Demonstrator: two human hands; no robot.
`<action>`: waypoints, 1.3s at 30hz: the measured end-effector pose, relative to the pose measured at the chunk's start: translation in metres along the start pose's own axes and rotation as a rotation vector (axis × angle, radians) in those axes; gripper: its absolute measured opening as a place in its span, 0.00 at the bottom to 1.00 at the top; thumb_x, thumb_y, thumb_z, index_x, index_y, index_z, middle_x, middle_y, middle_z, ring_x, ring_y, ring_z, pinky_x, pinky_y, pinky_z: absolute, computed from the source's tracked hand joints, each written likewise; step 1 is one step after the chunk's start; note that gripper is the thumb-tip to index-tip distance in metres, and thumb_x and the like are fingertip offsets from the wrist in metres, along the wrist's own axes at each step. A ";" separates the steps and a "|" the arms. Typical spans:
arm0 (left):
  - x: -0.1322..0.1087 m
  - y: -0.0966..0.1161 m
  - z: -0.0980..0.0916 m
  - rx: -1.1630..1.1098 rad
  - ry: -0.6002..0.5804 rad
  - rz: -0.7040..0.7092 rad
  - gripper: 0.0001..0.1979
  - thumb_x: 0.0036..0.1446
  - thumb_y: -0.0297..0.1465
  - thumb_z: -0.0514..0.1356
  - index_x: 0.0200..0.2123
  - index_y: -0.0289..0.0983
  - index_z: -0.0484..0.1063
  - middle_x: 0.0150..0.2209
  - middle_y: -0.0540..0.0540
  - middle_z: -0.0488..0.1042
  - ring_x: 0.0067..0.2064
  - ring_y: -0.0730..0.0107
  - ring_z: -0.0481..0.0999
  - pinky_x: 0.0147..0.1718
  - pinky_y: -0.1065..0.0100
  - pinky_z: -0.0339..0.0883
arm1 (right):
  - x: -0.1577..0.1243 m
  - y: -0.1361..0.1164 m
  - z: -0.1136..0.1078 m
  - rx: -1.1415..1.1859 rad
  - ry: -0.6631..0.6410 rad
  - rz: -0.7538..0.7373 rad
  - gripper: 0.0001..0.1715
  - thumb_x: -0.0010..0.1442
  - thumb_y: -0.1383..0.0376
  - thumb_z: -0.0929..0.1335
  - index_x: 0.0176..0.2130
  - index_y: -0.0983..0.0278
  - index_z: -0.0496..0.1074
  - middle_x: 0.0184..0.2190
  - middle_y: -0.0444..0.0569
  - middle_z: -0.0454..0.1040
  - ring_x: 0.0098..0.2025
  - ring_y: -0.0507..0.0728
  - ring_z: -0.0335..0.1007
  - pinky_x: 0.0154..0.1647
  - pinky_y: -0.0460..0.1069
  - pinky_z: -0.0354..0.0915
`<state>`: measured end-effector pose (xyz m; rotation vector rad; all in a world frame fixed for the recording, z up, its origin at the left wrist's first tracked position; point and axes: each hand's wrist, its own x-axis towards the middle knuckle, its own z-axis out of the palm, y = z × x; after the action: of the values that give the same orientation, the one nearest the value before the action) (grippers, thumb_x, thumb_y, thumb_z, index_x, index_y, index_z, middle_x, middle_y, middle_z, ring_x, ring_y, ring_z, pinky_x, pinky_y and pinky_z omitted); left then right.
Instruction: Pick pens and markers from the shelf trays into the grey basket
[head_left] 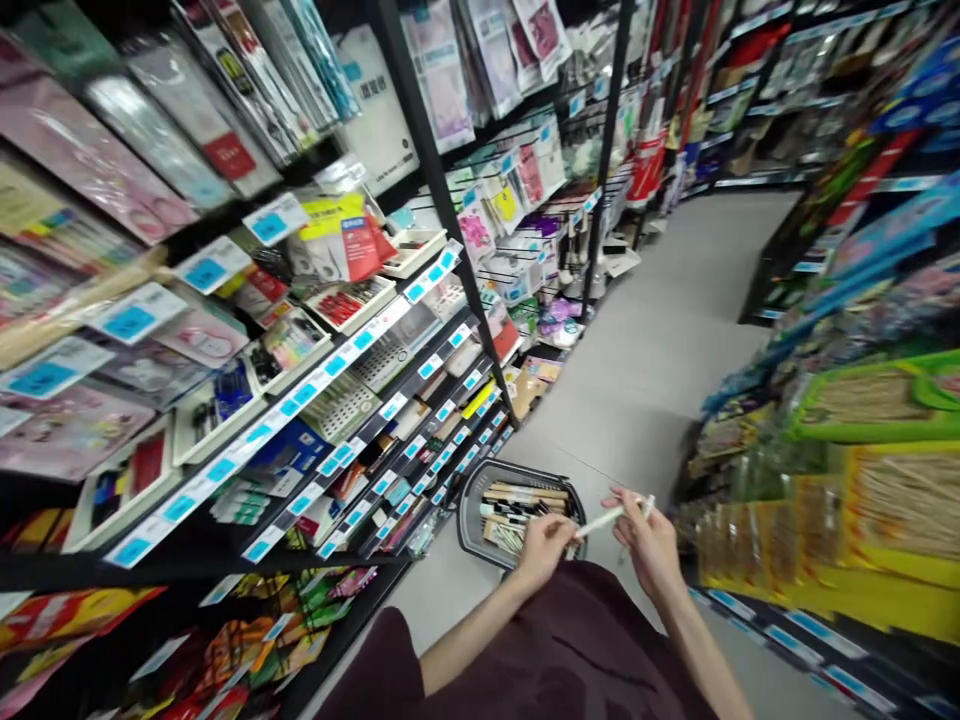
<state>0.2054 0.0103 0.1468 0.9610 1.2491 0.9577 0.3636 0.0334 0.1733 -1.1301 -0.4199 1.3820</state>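
Low in the head view, my left hand (546,545) and my right hand (651,540) both grip a slim white pen (609,518), one at each end, fingers curled round it. Just beyond them on the grey floor stands a dark shopping basket (469,515) with several pens and brushes lying in it. My dark maroon clothing fills the bottom of the picture.
Black shelving (442,190) on the left carries stationery, packets and blue price tags (262,432). On the right stand shelves with yellow and green packs (885,500). A grey floor aisle (675,330) runs ahead between them toward more racks.
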 end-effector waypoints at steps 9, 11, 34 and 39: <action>-0.009 0.012 -0.001 0.017 -0.050 0.025 0.20 0.48 0.44 0.69 0.35 0.32 0.79 0.29 0.42 0.80 0.30 0.69 0.75 0.34 0.68 0.67 | -0.001 0.003 0.015 -0.103 -0.104 0.018 0.23 0.53 0.50 0.75 0.42 0.64 0.77 0.30 0.47 0.76 0.17 0.43 0.46 0.15 0.43 0.51; -0.008 0.015 -0.003 0.017 0.013 0.021 0.20 0.45 0.43 0.71 0.34 0.32 0.79 0.28 0.43 0.79 0.29 0.70 0.74 0.32 0.69 0.65 | 0.000 0.005 0.014 -0.115 -0.110 0.025 0.25 0.52 0.50 0.75 0.43 0.64 0.77 0.31 0.48 0.77 0.17 0.43 0.46 0.15 0.44 0.52; 0.007 0.042 -0.022 -0.082 0.099 0.053 0.27 0.54 0.49 0.63 0.46 0.33 0.77 0.40 0.37 0.81 0.39 0.59 0.80 0.39 0.62 0.71 | 0.000 -0.003 0.018 -0.100 -0.113 0.216 0.25 0.53 0.47 0.74 0.42 0.63 0.78 0.41 0.51 0.79 0.16 0.42 0.44 0.13 0.43 0.47; 0.018 0.072 -0.057 -0.136 0.341 0.184 0.21 0.50 0.44 0.67 0.42 0.34 0.77 0.38 0.39 0.81 0.38 0.62 0.79 0.40 0.63 0.71 | 0.001 0.000 0.011 -0.100 -0.123 0.231 0.25 0.51 0.49 0.74 0.41 0.64 0.78 0.39 0.51 0.79 0.17 0.44 0.45 0.13 0.43 0.48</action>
<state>0.1460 0.0530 0.2054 0.8385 1.3714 1.3771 0.3551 0.0385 0.1775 -1.2082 -0.4617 1.6540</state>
